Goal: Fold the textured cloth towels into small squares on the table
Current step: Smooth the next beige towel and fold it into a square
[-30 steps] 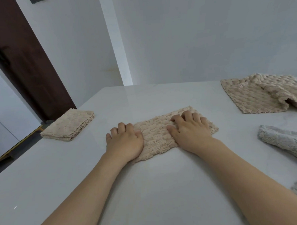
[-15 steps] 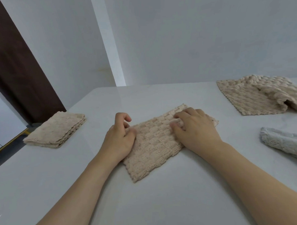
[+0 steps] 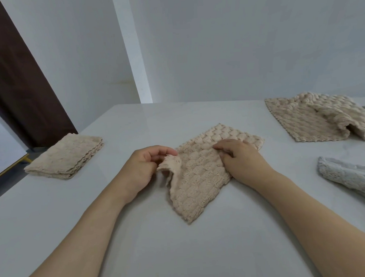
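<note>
A beige textured towel (image 3: 201, 179), folded into a strip, lies slanted on the white table (image 3: 181, 252) in front of me. My left hand (image 3: 141, 171) pinches the strip's left edge and lifts that corner off the table. My right hand (image 3: 242, 159) presses down on the strip's far right part, fingers curled into the fabric. A finished beige folded square (image 3: 66, 156) rests at the table's left edge.
An unfolded, rumpled beige towel (image 3: 313, 119) lies at the back right. A grey towel (image 3: 348, 174) sits at the right edge, partly cut off. White walls rise behind the table; a dark brown door is at the far left.
The strip has turned from lying crosswise to slanting toward me. My left hand went from flat on the cloth to pinching and lifting its left edge. My right hand stayed pressing.
</note>
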A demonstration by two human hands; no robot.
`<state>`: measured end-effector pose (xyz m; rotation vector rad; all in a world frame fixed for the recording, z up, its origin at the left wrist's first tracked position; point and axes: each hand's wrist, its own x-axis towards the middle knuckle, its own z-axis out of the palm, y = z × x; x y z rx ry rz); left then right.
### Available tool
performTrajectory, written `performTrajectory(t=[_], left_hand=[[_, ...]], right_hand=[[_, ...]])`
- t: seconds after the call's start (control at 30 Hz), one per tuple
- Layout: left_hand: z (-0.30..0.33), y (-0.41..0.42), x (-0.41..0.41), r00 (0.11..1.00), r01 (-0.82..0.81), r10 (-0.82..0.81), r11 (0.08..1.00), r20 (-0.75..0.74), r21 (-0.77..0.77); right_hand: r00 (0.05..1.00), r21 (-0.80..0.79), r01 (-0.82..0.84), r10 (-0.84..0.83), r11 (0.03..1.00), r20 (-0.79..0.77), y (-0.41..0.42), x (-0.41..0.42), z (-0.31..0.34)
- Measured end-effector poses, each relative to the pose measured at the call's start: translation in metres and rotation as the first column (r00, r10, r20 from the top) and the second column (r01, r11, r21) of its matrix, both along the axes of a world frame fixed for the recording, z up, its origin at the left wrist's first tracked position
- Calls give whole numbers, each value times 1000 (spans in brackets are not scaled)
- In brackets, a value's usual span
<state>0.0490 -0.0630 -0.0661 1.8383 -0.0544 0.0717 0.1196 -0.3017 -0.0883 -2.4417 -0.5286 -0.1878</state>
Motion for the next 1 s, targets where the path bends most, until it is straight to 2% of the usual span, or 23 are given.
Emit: performTrajectory(t=[0.07,0.2,0.4,0.5,0.63,0.77,0.83,0.9,1.0], left_hand=[[-3,1,1,999,45,-45,999,30,-15],[-6,3,3,979,0,-24,993,201,118],[0,-12,-6,957,14,-67,983,281,183],[3,-23,-12,929,-25,-81,960,361,279],[9,-27,-16,907,-34,-86,961,413,274],[8,-30,-19,933,27,-78,989,352,147],[5,-33,-19,943,27,-72,990,326,139],[5,-32,-17,961,51,-76,994,266,100],[7,-25,-13,992,103,-103,995,71,-4]], right_hand=[[1000,-12,-1,0,1000,-18,0,1,-1],[1000,43,-1,2,999,-28,1,1,2],[987,328,127,-86,936,-139,-2,-6,10],[976,342,191,-143,920,-162,-3,-7,15],[976,307,205,-170,929,-138,-2,-6,14],[986,191,140,-119,972,-117,-3,-7,14],[988,158,117,-99,981,-115,-2,-6,13],[984,199,120,-90,973,-155,-1,-7,14],[979,254,77,-25,964,-201,0,-9,14]])
